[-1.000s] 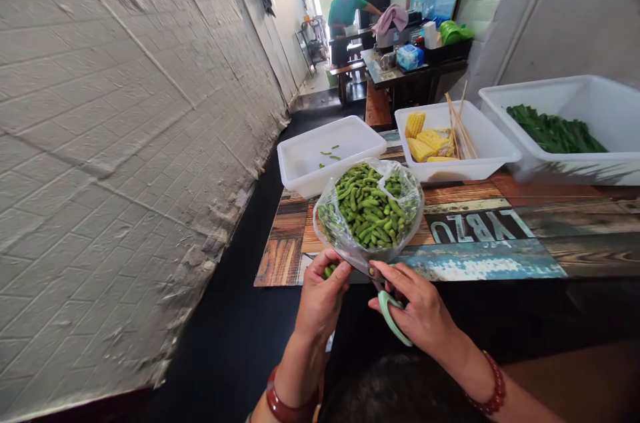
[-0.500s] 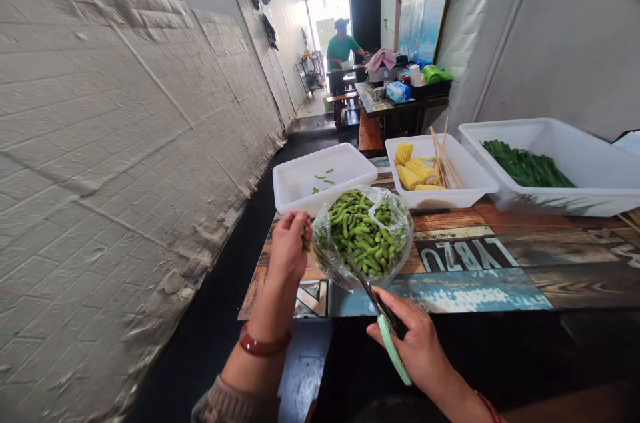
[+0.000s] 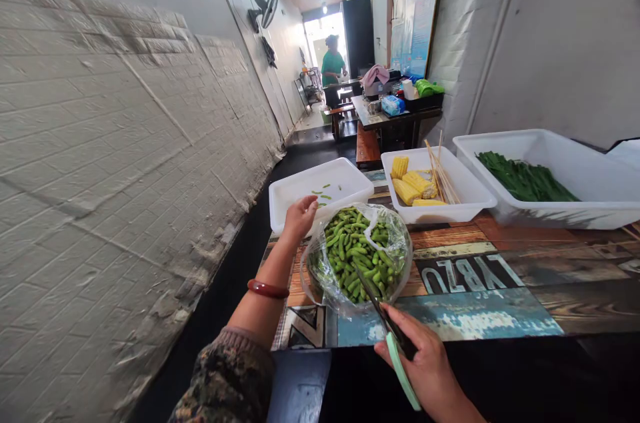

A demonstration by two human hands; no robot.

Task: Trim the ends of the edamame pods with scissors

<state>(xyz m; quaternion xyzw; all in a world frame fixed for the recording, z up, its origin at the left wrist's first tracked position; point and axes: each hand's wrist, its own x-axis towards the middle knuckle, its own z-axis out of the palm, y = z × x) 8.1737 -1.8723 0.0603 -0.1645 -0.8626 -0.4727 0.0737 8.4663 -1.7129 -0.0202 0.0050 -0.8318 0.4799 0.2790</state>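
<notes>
My left hand (image 3: 301, 215) is over the front edge of a white plastic tray (image 3: 285, 200), fingers stretched out and thumb apart, with nothing seen in it. A few green pods (image 3: 325, 196) lie scattered in that tray. My right hand (image 3: 425, 353) grips scissors with mint-green handles (image 3: 400, 370). Their dark blades point up and left, the tips at the front of the heap of green soybean pods (image 3: 347, 246). The heap fills an open clear plastic bag (image 3: 320, 290) that stands on the table between my hands.
Beyond the bag stand a white tray (image 3: 475, 206) with corn pieces (image 3: 417, 184) and wooden skewers (image 3: 441, 173), and a larger tray (image 3: 605, 193) of green leaves (image 3: 525, 176). A textured wall (image 3: 125, 176) runs along the left. A person in green (image 3: 333, 66) is far back.
My left hand has moved forward from beside the bag to the tray, its fingers loosened. One more pod lies in the tray. The scissors stay at the heap. The view has tilted up slightly.
</notes>
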